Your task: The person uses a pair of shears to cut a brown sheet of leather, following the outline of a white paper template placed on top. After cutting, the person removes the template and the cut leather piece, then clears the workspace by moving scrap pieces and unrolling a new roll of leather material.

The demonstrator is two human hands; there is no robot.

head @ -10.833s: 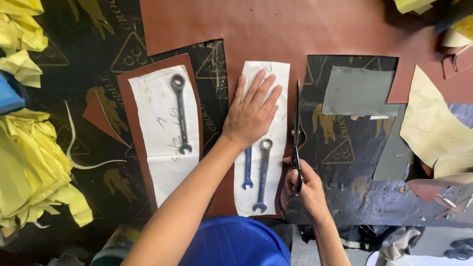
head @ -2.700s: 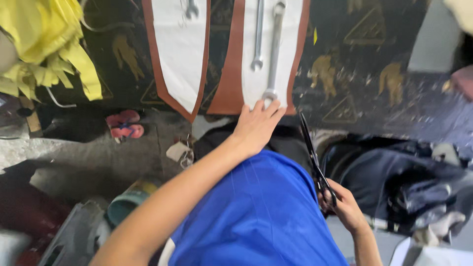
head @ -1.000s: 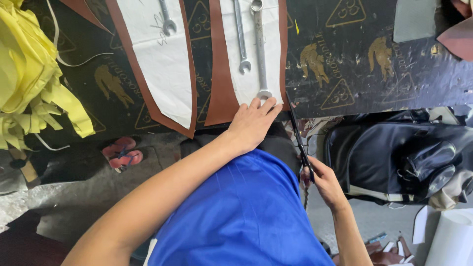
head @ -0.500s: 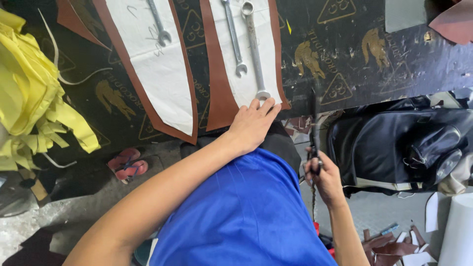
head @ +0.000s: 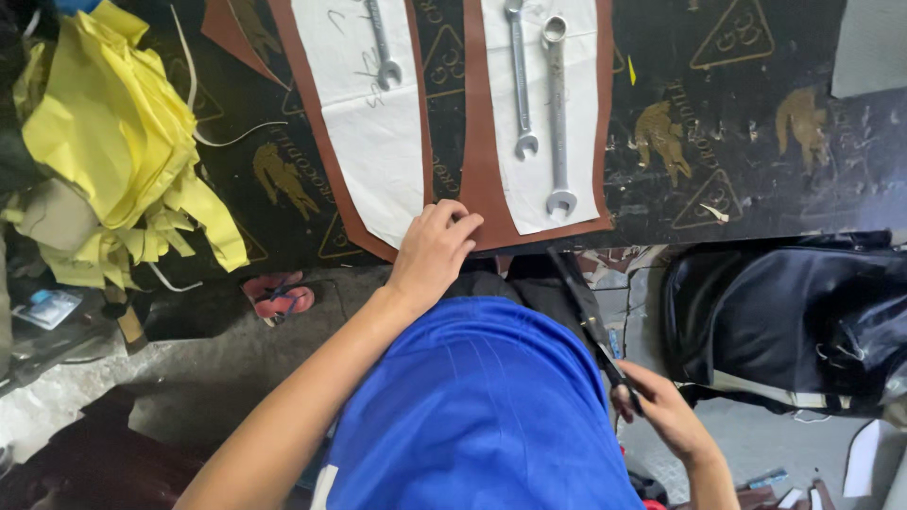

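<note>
Head view is showing us leaning over the near edge of the black printed mat (head: pixel 756 142), and we are placing everything against that edge. Nearest to us, well short of the edge and beside our blue shirt (head: pixel 472 416), our right hand (head: pixel 661 416) is curling shut around the handles of long dark scissors (head: pixel 590 316), whose closed blades are pointing up toward the edge without reaching it. Right at the edge, our left hand (head: pixel 435 250) is lying loosely bent, fingertips pressing on the near border of the brown leather piece (head: pixel 482 179), gripping nothing. Just beyond the edge, a white paper pattern (head: pixel 557 104) is sitting on that leather, with two wrenches (head: pixel 548 113) lying side by side on it, open ends toward us. To the left of it, a second white pattern (head: pixel 373 132) on another brown piece (head: pixel 312 142) is carrying a single wrench (head: pixel 381 47). Farther left along the mat, yellow fabric scraps (head: pixel 113 142) are piling up. Below the edge on the right, a black bag (head: pixel 784 321) is resting on the floor; on the left, a pink sandal (head: pixel 279 295) is lying there.
</note>
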